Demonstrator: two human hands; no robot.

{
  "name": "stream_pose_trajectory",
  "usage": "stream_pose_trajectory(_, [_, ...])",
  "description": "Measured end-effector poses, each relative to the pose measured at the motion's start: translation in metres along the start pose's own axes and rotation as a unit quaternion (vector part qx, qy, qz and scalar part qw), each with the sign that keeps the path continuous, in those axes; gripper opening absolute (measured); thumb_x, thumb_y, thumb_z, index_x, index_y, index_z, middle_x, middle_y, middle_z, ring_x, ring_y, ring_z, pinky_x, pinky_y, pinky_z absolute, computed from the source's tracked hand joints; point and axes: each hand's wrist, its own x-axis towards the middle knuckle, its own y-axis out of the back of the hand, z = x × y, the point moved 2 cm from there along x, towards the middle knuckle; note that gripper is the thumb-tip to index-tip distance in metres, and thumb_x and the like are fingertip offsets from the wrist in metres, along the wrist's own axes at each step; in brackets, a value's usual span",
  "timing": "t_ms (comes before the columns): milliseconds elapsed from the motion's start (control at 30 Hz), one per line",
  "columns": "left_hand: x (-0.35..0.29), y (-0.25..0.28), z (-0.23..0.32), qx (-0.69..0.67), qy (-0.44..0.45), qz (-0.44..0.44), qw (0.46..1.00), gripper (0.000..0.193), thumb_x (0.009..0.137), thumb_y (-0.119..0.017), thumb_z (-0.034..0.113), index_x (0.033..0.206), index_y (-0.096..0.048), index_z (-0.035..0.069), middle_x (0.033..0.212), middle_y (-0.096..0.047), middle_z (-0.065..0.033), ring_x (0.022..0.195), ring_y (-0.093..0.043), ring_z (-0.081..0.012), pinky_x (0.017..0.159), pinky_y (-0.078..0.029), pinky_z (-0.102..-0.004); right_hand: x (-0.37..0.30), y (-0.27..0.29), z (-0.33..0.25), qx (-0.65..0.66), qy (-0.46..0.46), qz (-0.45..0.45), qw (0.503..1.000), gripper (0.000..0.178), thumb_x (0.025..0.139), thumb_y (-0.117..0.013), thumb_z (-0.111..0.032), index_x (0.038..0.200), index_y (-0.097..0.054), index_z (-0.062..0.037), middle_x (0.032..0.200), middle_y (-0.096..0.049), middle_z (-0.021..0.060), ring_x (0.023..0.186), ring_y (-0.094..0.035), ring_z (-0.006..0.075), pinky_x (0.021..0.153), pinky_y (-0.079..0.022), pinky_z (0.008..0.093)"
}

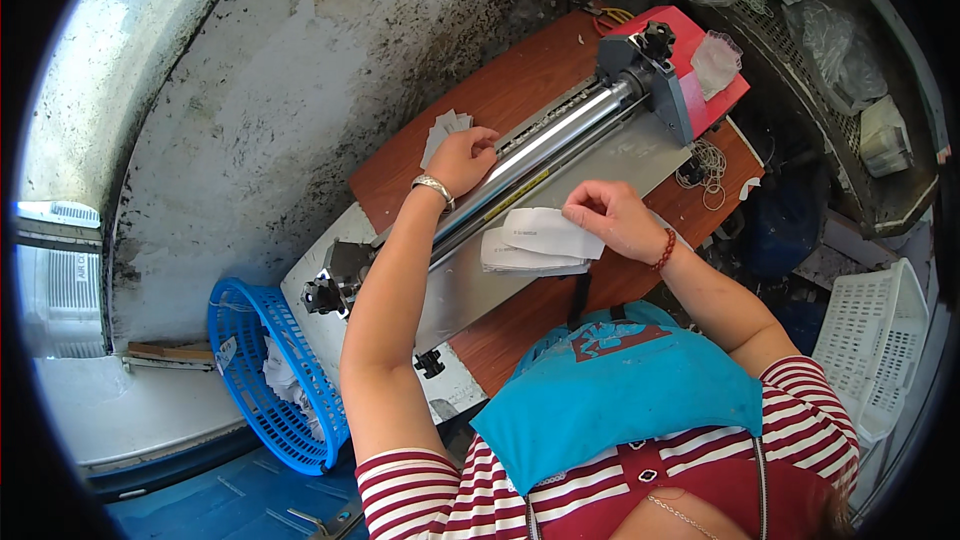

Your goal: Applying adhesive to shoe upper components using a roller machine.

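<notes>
My right hand pinches the edge of a white curved cut piece between thumb and fingers. Under that piece lies a stack of similar white pieces, resting on the metal plate of a roller machine. Across the long steel roller, my left hand is on the far side with its fingers curled in. Whatever those fingers hold, if anything, is hidden. Right beside it, a fanned pile of white pieces lies on the brown wooden tabletop.
The machine's red end housing stands at the far right, near a tangle of string. A blue basket holding white pieces leans at the left. A white crate stands at right. A stained wall rises behind the table.
</notes>
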Motion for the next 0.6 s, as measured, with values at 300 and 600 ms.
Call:
stream_pose_trajectory(300, [0.027,-0.016,-0.005,-0.019,0.029,-0.068,0.997,0.038,0.086,-0.054,0.029,0.111,-0.066,0.003,0.105,-0.067,-0.0174,0.099,-0.063,-0.0263,0.09,-0.046,-0.0338,0.026,0.029,0.017,-0.161,-0.024,0.073,0.984,0.011,0.085,-0.066,-0.01,0.085,-0.065,0.0016,0.073,-0.065,0.0035,0.065,-0.059,0.0069,0.06,-0.049,0.0232])
stream_pose_trajectory(600, [0.054,-0.02,-0.006,-0.026,0.096,-0.127,0.987,0.028,0.083,-0.063,0.023,0.101,-0.068,0.002,0.098,-0.068,-0.0108,0.087,-0.064,-0.0187,0.082,-0.049,-0.031,0.025,0.027,0.013,-0.151,0.053,0.15,0.976,0.012,0.082,-0.067,-0.013,0.085,-0.064,-0.0015,0.068,-0.064,0.0092,0.061,-0.062,0.0195,0.057,-0.049,0.0306])
